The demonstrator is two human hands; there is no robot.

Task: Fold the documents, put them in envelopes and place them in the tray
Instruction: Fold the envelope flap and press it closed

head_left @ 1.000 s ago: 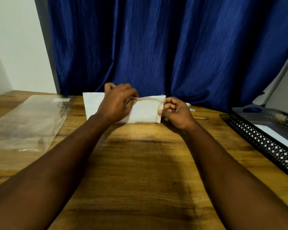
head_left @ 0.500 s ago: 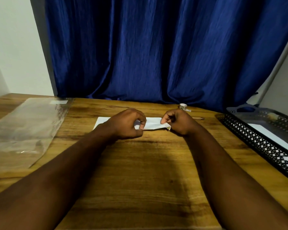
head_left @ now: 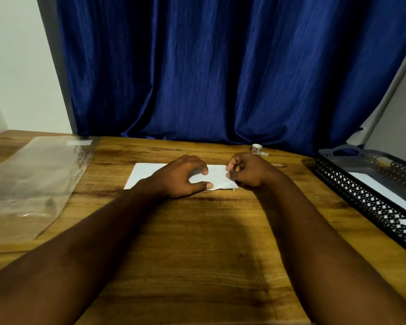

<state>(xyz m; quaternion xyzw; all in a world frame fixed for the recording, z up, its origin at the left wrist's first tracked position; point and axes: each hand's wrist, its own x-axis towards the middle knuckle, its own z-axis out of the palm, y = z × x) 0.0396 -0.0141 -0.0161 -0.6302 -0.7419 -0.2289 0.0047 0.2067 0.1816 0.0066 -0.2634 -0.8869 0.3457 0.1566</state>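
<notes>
Left of the black tray [head_left: 352, 195], a folded document [head_left: 145, 175] lies flat on the wooden surface [head_left: 197, 242]; the left hand [head_left: 176, 179] presses it with spread fingers, the right hand [head_left: 249, 171] pinches its end.

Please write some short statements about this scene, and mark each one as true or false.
The white paper lies on the wooden table. True.
The left hand is lifted off the paper. False: it presses on it.
The right hand pinches the paper's right edge. True.
The black mesh tray is empty. False: a white sheet lies in it.
The clear plastic sleeve lies at the left. True.
</notes>
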